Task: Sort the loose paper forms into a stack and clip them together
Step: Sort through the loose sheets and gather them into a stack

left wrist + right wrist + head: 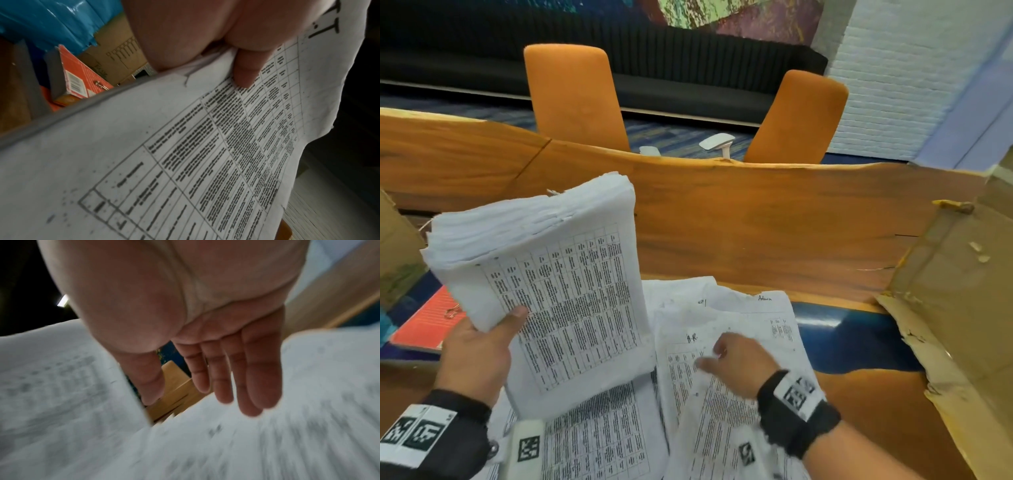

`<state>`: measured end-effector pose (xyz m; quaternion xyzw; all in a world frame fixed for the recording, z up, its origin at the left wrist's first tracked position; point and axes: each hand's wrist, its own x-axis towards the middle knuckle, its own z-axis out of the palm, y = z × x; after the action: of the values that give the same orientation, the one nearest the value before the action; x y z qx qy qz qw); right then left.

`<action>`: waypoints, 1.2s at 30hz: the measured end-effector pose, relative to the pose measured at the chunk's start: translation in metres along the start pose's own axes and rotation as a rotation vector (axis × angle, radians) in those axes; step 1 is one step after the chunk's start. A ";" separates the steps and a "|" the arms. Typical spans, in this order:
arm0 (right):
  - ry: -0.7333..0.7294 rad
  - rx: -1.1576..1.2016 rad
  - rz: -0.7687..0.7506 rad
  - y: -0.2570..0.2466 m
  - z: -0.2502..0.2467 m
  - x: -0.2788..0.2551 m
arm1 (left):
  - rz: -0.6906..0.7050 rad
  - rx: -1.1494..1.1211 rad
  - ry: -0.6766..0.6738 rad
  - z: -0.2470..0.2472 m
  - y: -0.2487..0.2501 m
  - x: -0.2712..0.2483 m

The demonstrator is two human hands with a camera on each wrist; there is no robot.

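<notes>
My left hand grips a thick stack of printed forms tilted up above the table, thumb pressed on the top sheet. Loose forms lie spread on the table below and to the right. My right hand hovers just over them with straight fingers and holds nothing; the wrist view is blurred. A binder clip lies on a red booklet at the left.
A wooden table with a blue inlay carries the papers. A torn cardboard box stands at the right, another cardboard piece at the left. Two orange chairs stand behind the table.
</notes>
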<state>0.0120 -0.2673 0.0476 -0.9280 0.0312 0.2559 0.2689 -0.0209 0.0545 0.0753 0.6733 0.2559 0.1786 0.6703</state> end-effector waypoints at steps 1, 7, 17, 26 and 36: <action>0.073 -0.045 0.018 0.006 -0.014 0.015 | 0.000 -0.004 0.017 -0.001 0.001 -0.001; 0.091 -0.450 0.205 0.060 -0.015 0.062 | -0.007 -0.033 0.024 -0.002 0.006 -0.005; 0.061 -0.537 -0.273 0.030 -0.044 0.038 | 0.025 0.044 0.072 -0.014 0.020 -0.013; -0.077 -0.775 -0.240 -0.017 -0.004 0.082 | 0.032 -0.012 0.150 -0.053 -0.003 0.022; 0.049 -0.577 -0.349 0.000 -0.010 0.069 | 0.022 -0.141 0.225 -0.126 -0.049 0.073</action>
<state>0.0761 -0.2670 0.0213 -0.9632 -0.1952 0.1818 0.0340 -0.0410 0.1976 0.0242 0.6031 0.3088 0.2778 0.6810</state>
